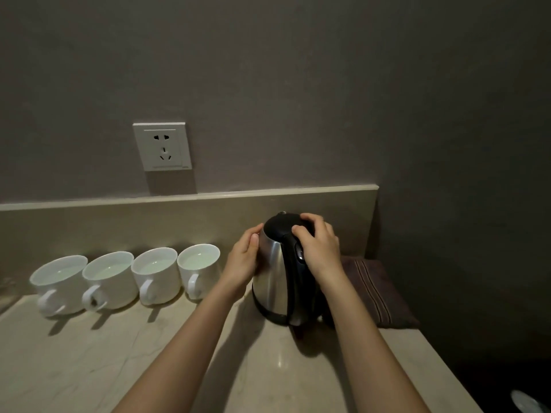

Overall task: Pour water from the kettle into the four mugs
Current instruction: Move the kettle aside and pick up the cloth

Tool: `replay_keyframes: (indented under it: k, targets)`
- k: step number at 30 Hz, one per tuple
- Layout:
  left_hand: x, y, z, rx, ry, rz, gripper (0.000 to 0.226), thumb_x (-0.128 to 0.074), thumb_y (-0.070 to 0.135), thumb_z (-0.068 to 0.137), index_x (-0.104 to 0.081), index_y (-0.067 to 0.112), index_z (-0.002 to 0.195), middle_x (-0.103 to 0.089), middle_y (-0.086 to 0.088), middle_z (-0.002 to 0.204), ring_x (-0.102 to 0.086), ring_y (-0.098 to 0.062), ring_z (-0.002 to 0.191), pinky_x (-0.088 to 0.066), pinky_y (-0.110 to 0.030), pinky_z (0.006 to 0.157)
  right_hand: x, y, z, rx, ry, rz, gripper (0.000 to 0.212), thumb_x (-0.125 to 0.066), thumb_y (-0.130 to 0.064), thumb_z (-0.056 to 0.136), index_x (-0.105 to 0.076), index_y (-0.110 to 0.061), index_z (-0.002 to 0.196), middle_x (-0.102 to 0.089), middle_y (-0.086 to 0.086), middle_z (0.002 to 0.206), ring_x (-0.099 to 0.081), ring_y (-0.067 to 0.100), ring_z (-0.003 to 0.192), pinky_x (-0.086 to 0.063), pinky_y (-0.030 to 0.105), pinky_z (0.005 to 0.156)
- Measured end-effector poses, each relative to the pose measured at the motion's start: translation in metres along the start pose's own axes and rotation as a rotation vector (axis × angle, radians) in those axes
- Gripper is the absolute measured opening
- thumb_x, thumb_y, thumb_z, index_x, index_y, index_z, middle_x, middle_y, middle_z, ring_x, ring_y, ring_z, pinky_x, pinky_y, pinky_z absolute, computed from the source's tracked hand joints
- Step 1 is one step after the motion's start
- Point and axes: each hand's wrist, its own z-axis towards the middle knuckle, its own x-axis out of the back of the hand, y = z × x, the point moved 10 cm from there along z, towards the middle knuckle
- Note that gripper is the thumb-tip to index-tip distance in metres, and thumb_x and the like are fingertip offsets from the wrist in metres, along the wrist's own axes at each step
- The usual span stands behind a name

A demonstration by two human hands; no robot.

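A steel kettle [272, 275] with a black lid and handle stands upright on the stone counter [119, 362], right of centre. My right hand [320, 248] lies over the black lid and the top of the handle, fingers curled on them. My left hand [243, 259] grips the kettle's steel body from the left. Several white mugs stand in a row left of the kettle, handles toward me: the leftmost mug [61, 283], then a second mug [110, 278], a third mug [156, 274] and the mug nearest the kettle [198, 269]. Each mug holds water.
A wall socket [162, 146] sits above the low stone backsplash [179, 216] behind the mugs. A dark brown folded cloth [378, 290] lies right of the kettle by the corner wall. The counter's right edge drops off past the cloth.
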Motion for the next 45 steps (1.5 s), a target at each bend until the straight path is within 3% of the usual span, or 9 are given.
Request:
replay_keyframes:
  k: [5,10,16,20,23,27,32,36,45]
  targets:
    - [-0.003,-0.006,0.001,0.083,-0.007,-0.115,0.035,-0.033,0.023,0.101,-0.053,0.02,0.13,-0.056,0.0,0.128,-0.048,-0.014,0.117,-0.04,-0.045,0.103,0.004,0.001,-0.006,0.01,0.054,0.013,0.034,-0.046,-0.029,0.093,-0.049,-0.024,0.126,-0.041,0.003,0.139,-0.034,0.024,0.128,-0.029,0.033,0.102]
    - [0.006,0.007,0.006,0.113,0.137,-0.169,0.026,-0.042,0.016,0.095,-0.065,0.018,0.106,-0.065,-0.006,0.111,-0.057,-0.021,0.11,-0.046,-0.03,0.078,0.024,0.012,-0.015,-0.016,0.087,0.076,0.033,-0.049,-0.028,0.093,-0.051,-0.016,0.123,-0.049,0.006,0.129,-0.043,0.022,0.121,-0.035,0.031,0.098]
    - [-0.01,0.141,-0.024,-0.487,0.318,0.222,0.018,-0.048,0.012,0.09,-0.066,0.015,0.091,-0.066,0.0,0.091,-0.059,-0.011,0.088,-0.045,-0.026,0.081,0.073,0.026,-0.016,-0.009,0.129,-0.02,0.025,-0.052,-0.017,0.09,-0.06,-0.009,0.112,-0.06,0.012,0.115,-0.053,0.024,0.111,-0.041,0.032,0.096]
    - [-0.093,0.191,-0.069,-0.825,0.131,0.571,0.02,-0.048,0.02,0.087,-0.064,0.01,0.093,-0.069,-0.006,0.089,-0.062,-0.02,0.084,-0.047,-0.034,0.074,0.097,0.063,-0.012,-0.064,0.057,-0.225,0.021,-0.053,-0.014,0.089,-0.063,-0.009,0.106,-0.064,0.011,0.11,-0.057,0.023,0.102,-0.04,0.023,0.082]
    - [-0.173,0.145,-0.073,-0.696,-0.207,0.849,0.022,-0.051,0.024,0.085,-0.061,0.011,0.101,-0.065,-0.01,0.099,-0.06,-0.028,0.094,-0.048,-0.04,0.077,0.102,0.102,-0.015,-0.161,-0.048,-0.373,0.023,-0.047,-0.011,0.091,-0.064,-0.011,0.106,-0.064,0.015,0.116,-0.058,0.029,0.105,-0.038,0.022,0.075]
    - [-0.218,0.036,-0.081,-0.44,-0.448,1.24,0.036,-0.055,0.027,0.085,-0.052,0.014,0.118,-0.057,-0.009,0.121,-0.052,-0.03,0.114,-0.044,-0.039,0.086,0.103,0.135,-0.03,-0.215,-0.201,-0.536,0.027,-0.045,-0.015,0.091,-0.059,-0.015,0.114,-0.061,0.014,0.12,-0.054,0.032,0.112,-0.045,0.036,0.092]
    - [-0.211,-0.02,-0.088,-0.385,-0.366,1.362,0.036,-0.052,0.02,0.088,-0.045,0.014,0.123,-0.054,-0.011,0.121,-0.052,-0.032,0.11,-0.04,-0.04,0.09,0.104,0.153,-0.04,-0.192,-0.271,-0.589,0.038,-0.055,-0.017,0.088,-0.052,-0.022,0.126,-0.051,0.009,0.127,-0.052,0.024,0.112,-0.047,0.034,0.093]
    - [-0.205,-0.004,-0.087,-0.464,-0.199,1.381,0.023,-0.061,0.023,0.085,-0.056,0.017,0.107,-0.063,-0.005,0.097,-0.062,-0.024,0.089,-0.043,-0.031,0.067,0.098,0.155,-0.049,-0.139,-0.274,-0.769,0.051,-0.061,-0.017,0.084,-0.044,-0.028,0.131,-0.041,0.007,0.134,-0.044,0.025,0.12,-0.045,0.038,0.097]
    - [-0.199,-0.012,-0.102,-0.459,-0.353,1.196,0.029,-0.052,0.019,0.088,-0.049,0.016,0.117,-0.061,-0.009,0.108,-0.059,-0.03,0.096,-0.049,-0.041,0.078,0.105,0.148,-0.066,-0.101,-0.327,-0.823,0.036,-0.06,-0.014,0.084,-0.049,-0.027,0.116,-0.048,0.005,0.122,-0.049,0.023,0.112,-0.048,0.038,0.093]
